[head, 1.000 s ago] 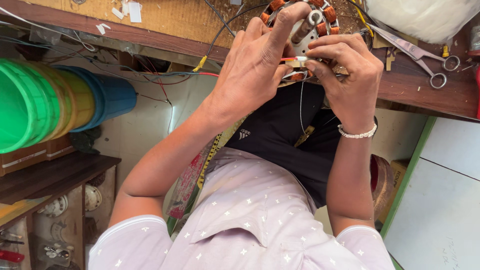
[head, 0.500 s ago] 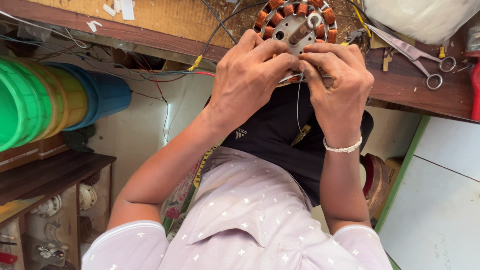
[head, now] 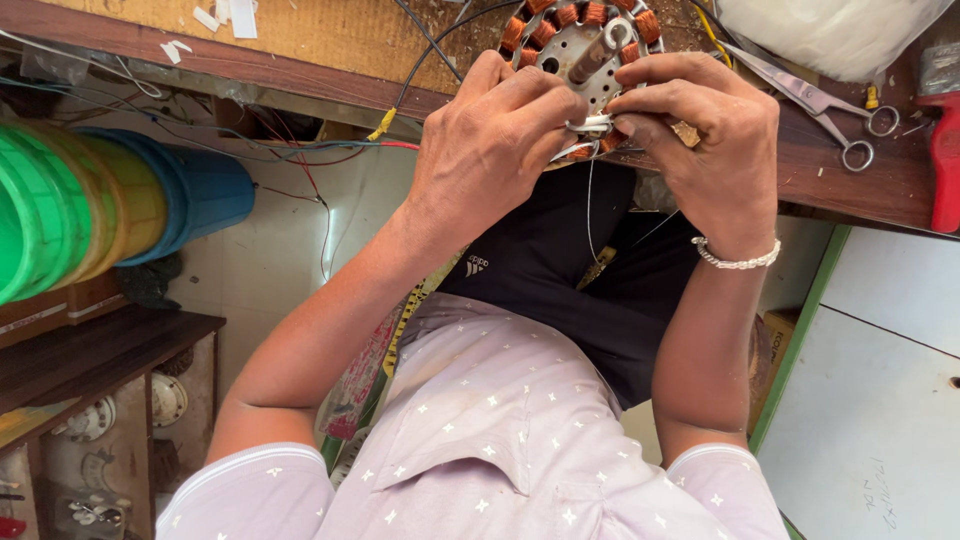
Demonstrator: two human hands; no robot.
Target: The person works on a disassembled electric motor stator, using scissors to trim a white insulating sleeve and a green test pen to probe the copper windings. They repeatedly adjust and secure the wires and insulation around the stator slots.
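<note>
Head view, looking down along the person's arms to a wooden bench edge (head: pixel 300 50) across the top of the frame; both hands meet at upper centre on a round motor stator (head: pixel 580 35) ringed with copper-coloured coils, a metal shaft standing at its middle; left hand (head: pixel 495 150) has fingers curled closed, thumb and forefinger pinched on a small white sleeve piece (head: pixel 592 125) at the stator's near rim; right hand (head: pixel 705 135) likewise curled, its fingertips pressed to the same piece from the other side, hands touching at the tips; thin wire (head: pixel 590 210) hangs down from the pinch point. Beaded bracelet (head: pixel 738 260) on the right wrist; scissors (head: pixel 820 105) lie on the bench at upper right, just beside the right hand; red tool (head: pixel 945 160) at the far right edge; stacked plastic tubs (head: pixel 90 205), green, yellow and blue, at mid left; loose coloured wires (head: pixel 300 150) run under the bench edge.
</note>
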